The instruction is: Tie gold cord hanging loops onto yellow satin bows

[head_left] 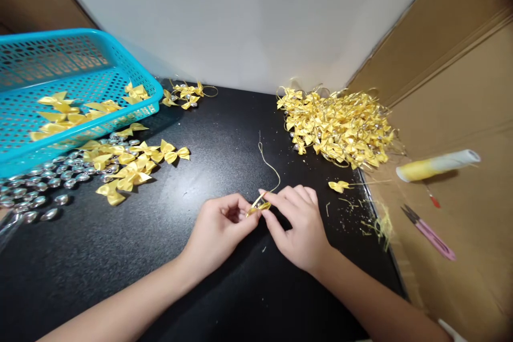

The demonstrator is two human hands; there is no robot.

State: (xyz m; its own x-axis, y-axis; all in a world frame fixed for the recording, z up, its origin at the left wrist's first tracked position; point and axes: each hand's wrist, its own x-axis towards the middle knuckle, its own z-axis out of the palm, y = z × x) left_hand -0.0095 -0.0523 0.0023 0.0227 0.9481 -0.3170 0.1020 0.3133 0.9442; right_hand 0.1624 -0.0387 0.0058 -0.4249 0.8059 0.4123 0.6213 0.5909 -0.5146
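Observation:
Between the thumb and fingers of my left hand is a small yellow bow, partly covered by the fingertips. My right hand closes on its other side, with thumb and index finger at the bow and a gold cord that stands up from it. From there a pale yellow thread runs away from me in a curve across the black table. A thin needle appears to lie at its far end.
At left a turquoise basket holds several bows, with loose bows and silver beads before it. Finished-looking bows with loops are heaped at back right. A thread spool and pink thread snips lie on cardboard at right.

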